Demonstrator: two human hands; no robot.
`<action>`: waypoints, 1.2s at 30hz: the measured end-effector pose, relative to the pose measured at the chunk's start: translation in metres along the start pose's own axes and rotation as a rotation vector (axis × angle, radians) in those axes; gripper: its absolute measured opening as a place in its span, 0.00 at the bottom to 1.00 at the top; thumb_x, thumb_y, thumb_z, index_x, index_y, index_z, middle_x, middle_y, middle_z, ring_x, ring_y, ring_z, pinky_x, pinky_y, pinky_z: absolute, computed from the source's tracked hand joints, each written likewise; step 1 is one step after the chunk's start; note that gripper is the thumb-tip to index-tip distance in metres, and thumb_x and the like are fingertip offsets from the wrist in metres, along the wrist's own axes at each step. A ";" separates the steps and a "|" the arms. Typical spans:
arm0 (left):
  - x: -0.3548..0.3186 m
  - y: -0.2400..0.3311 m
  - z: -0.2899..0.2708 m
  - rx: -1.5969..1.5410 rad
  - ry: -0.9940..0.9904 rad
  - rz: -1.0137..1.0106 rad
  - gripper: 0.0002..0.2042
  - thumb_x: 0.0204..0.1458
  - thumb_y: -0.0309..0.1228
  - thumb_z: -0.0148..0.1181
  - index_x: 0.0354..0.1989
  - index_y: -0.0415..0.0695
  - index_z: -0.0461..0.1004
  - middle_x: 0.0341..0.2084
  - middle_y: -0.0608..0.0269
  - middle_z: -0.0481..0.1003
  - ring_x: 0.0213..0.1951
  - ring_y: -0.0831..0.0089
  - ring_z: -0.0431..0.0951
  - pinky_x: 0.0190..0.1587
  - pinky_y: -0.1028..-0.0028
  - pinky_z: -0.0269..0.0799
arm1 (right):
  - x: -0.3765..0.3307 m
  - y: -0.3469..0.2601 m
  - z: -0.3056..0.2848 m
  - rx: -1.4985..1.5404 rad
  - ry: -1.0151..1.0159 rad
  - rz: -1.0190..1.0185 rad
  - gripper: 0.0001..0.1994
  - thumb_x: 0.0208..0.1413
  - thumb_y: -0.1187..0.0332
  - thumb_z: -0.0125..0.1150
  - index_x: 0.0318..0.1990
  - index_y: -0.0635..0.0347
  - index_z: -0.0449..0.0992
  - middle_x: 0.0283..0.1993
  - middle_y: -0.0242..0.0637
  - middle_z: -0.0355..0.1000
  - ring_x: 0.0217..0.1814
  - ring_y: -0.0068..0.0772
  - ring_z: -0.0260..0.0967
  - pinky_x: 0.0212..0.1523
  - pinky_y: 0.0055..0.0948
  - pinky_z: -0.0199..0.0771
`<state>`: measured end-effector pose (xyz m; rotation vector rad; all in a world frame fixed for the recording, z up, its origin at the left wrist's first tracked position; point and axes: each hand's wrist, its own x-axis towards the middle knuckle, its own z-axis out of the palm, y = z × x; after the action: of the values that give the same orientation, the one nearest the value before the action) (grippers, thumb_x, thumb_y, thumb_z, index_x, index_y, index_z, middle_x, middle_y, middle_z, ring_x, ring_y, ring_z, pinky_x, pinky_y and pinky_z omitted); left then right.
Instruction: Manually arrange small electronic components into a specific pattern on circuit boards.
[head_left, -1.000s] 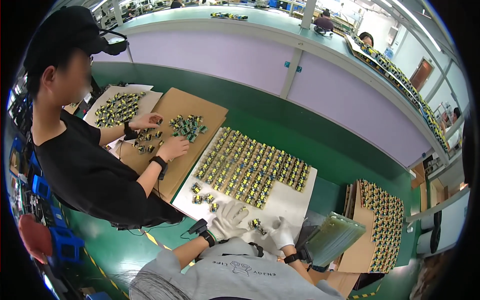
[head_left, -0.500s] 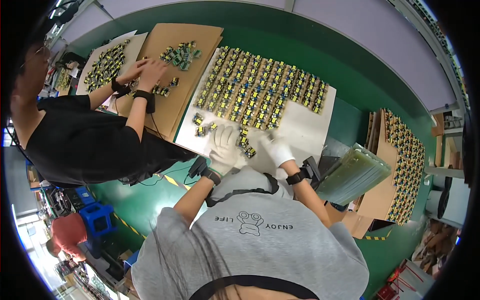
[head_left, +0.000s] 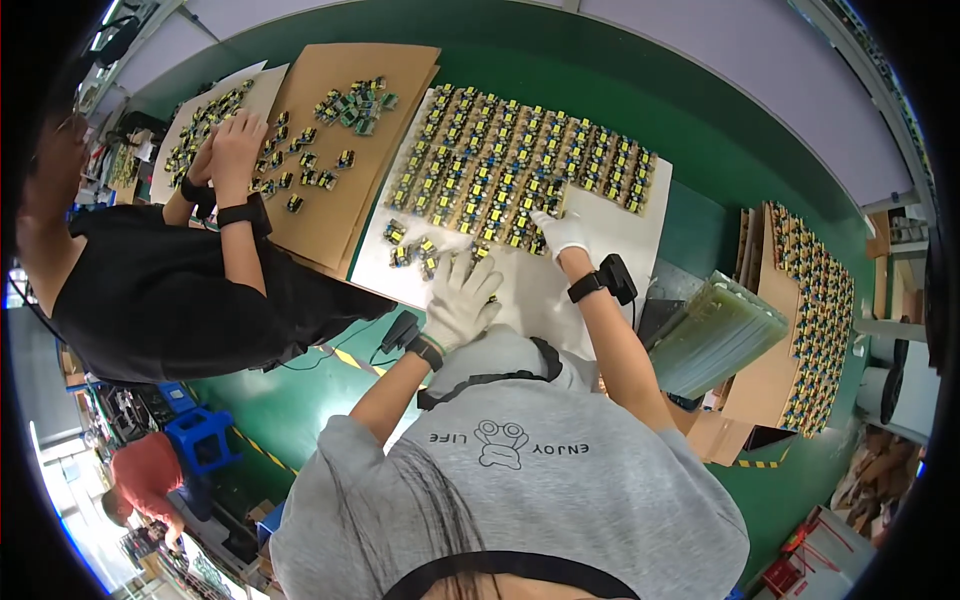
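Observation:
My left hand [head_left: 460, 302], in a white glove, lies low over the near part of a white board [head_left: 540, 285]. Its fingers are spread, their tips beside several loose small circuit boards [head_left: 428, 256] with yellow-topped parts. A bit of yellow shows by its thumb, mostly covered by the glove. My right hand [head_left: 563, 234], gloved too, reaches to the near end of the neat rows of circuit boards [head_left: 500, 165]. Its fingers are bent together at the row's edge; whatever they hold is hidden.
At left a co-worker in black stands with hands together by a brown cardboard sheet [head_left: 345, 75] bearing loose circuit boards. To my right stand a stack of greenish translucent sheets [head_left: 720, 335] and cardboard [head_left: 765, 380] with more rows. A blue stool [head_left: 203, 438] is behind.
My right hand has moved forward from the loose boards to the rows. My left hand has shifted slightly right and nearer, fingers spreading. The co-worker's hands have drawn back to the left.

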<state>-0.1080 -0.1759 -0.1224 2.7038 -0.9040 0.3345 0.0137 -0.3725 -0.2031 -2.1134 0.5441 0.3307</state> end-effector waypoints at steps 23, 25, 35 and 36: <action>0.039 0.046 0.015 -0.019 0.101 0.089 0.29 0.35 0.37 0.62 0.50 0.40 0.65 0.53 0.44 0.60 0.53 0.44 0.58 0.52 0.46 0.53 | -0.224 0.164 -0.129 0.192 1.170 -0.034 0.13 0.56 0.66 0.55 0.39 0.68 0.65 0.33 0.38 0.68 0.34 0.26 0.63 0.36 0.27 0.66; 0.039 0.049 0.023 -0.026 0.103 0.091 0.29 0.37 0.37 0.61 0.50 0.40 0.65 0.54 0.44 0.59 0.54 0.44 0.58 0.53 0.46 0.52 | -0.218 0.160 -0.126 0.239 1.219 -0.065 0.13 0.55 0.66 0.56 0.39 0.68 0.65 0.33 0.41 0.68 0.33 0.31 0.64 0.37 0.31 0.66; 0.046 0.053 0.034 -0.003 0.104 0.043 0.27 0.44 0.43 0.57 0.53 0.44 0.64 0.57 0.48 0.56 0.58 0.46 0.53 0.59 0.47 0.47 | -0.194 0.176 -0.139 0.010 1.312 -0.067 0.14 0.59 0.63 0.48 0.37 0.69 0.66 0.29 0.44 0.66 0.29 0.39 0.63 0.34 0.33 0.64; 0.048 0.053 0.034 -0.003 0.105 0.041 0.27 0.44 0.43 0.57 0.53 0.44 0.64 0.57 0.48 0.56 0.58 0.46 0.53 0.59 0.47 0.47 | -0.193 0.175 -0.137 0.048 1.293 -0.013 0.13 0.59 0.63 0.46 0.36 0.67 0.66 0.28 0.43 0.65 0.29 0.37 0.62 0.35 0.33 0.63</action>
<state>-0.0989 -0.2541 -0.1304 2.6397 -0.9294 0.4784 -0.2370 -0.5236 -0.1690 -2.0561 1.2122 -1.1339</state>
